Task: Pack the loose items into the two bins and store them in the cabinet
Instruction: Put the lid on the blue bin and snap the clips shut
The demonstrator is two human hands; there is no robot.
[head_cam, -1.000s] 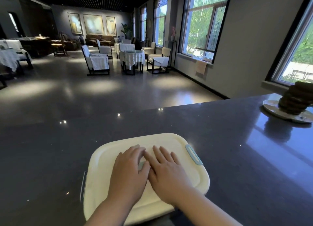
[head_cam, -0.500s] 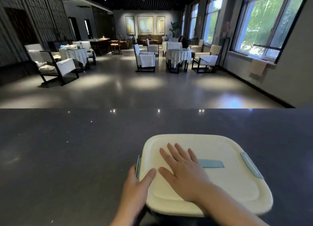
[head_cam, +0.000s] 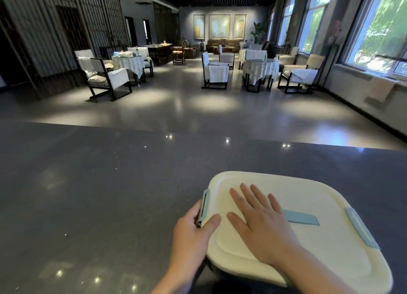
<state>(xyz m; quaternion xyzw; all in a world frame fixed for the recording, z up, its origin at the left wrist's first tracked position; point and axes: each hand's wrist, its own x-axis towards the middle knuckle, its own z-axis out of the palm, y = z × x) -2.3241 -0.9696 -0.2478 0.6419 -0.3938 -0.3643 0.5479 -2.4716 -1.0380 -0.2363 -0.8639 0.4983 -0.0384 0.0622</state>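
Note:
A bin with a cream lid (head_cam: pixel 330 234) and pale blue latches stands on the dark counter (head_cam: pixel 99 194) at the lower right. My right hand (head_cam: pixel 259 223) lies flat on the lid with straight, spread fingers. My left hand (head_cam: pixel 193 236) grips the lid's left edge at the blue latch (head_cam: pixel 205 206), thumb on top of the lid and fingers curled under the rim. A blue handle strip (head_cam: pixel 301 218) shows past my right hand. The bin's contents are hidden by the lid.
Another blue latch (head_cam: pixel 361 230) sits on the lid's right side. Beyond the counter's far edge lies a polished floor with chairs (head_cam: pixel 214 73) and cloth-covered tables (head_cam: pixel 259 70). Windows line the right wall.
My left hand slid off the lid's top to its left edge and took hold at the latch. My view swung left, so the bin now sits further right. The right hand stays flat on the lid.

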